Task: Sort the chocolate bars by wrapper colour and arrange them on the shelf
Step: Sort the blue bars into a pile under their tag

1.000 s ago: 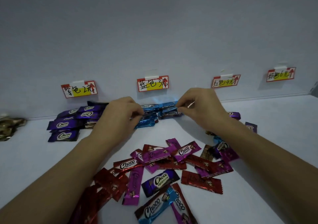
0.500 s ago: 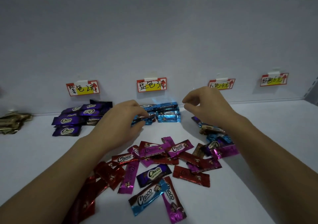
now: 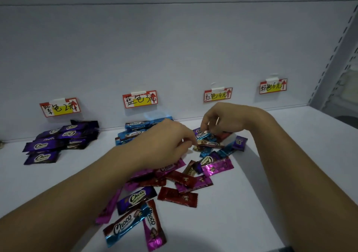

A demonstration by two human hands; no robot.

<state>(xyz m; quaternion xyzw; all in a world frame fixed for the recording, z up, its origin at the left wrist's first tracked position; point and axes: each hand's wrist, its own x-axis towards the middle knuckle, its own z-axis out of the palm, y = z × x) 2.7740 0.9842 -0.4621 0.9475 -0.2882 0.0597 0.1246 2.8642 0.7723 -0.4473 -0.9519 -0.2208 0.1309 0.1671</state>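
Observation:
Loose chocolate bars in red, magenta, purple, blue and gold wrappers lie in a mixed heap [image 3: 184, 182] on the white shelf [image 3: 251, 203]. A sorted purple pile [image 3: 56, 141] sits under the left label [image 3: 60, 109]. A blue pile [image 3: 133, 130] sits under the blue label [image 3: 139, 99]. My right hand [image 3: 222, 120] reaches down at the heap's far end, its fingertips pinching a blue bar [image 3: 202, 135]. My left hand [image 3: 166, 141] hovers with curled fingers, the tips at the left end of a gold bar [image 3: 210, 144]; whether it grips the bar is unclear.
A red label [image 3: 218, 94] and a pink label [image 3: 273, 86] hang on the back wall with no piles under them. A perforated shelf upright [image 3: 329, 58] rises at the right. Near the front lie a blue bar [image 3: 126, 226] and a magenta bar [image 3: 153, 228].
Both hands have left the blue pile and moved right and nearer, to the far end of the mixed heap. The view has shifted rightward.

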